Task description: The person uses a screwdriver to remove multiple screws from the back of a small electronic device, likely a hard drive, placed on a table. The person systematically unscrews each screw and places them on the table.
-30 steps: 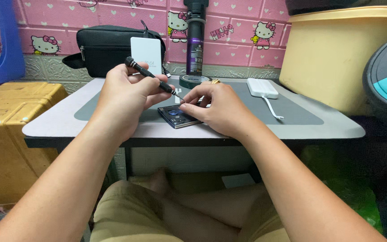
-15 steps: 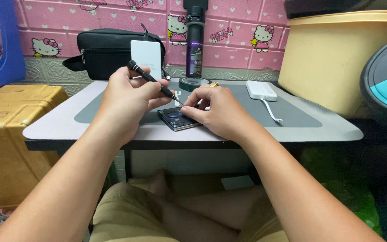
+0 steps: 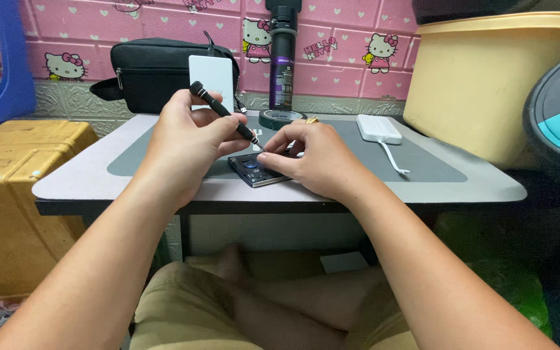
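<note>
Here your left hand (image 3: 186, 139) grips a slim black screwdriver (image 3: 225, 115) with its tip angled down at the dark opened phone (image 3: 254, 170) lying near the desk's (image 3: 85, 185) front edge, while your right hand (image 3: 309, 159) closes its fingertips on that phone's far side, pinning it flat.
</note>
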